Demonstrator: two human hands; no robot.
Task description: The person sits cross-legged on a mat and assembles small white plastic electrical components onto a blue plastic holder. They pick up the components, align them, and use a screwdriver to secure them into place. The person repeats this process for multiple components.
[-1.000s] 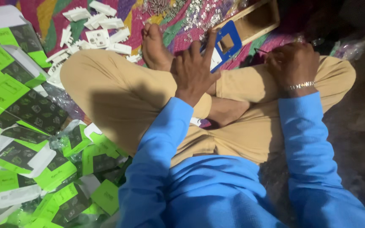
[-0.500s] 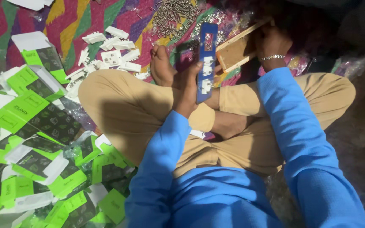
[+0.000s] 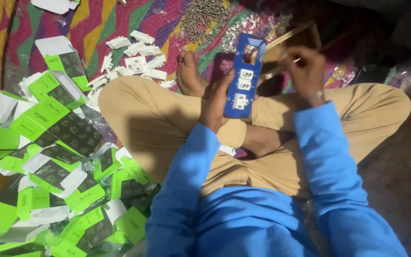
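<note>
While the person sits cross-legged on the patterned cloth, the blue plate stands upright above the crossed legs, and everything else can be placed from it. Largest is the cloth itself, spread under and beyond the plate. Far to the plate's left and lower down lies a loose heap of green and black cartons, flattened and overlapping, seemingly kept within reach of that side. Just beyond the plate's top end, a spill of small metal screws lies on the cloth, with a patch of washers beside it. To the plate's upper left sits a scatter of white plastic parts, near the bare foot. Right of the plate's top, close to it, rests a wooden box, tilted and partly hidden.

The plate carries three white socket pieces in a row and an empty cut-out near its top; it is held face up toward the camera, probably so the fittings can be seen and worked on.

The left hand rises from a blue sleeve, fingers wrapped around the plate's lower edge, gripping it from the side. The right hand, wearing a bracelet at the wrist, is lifted right of the plate's top, fingertips pinched together as if on some small item; blur hides what, if anything, they hold
</note>
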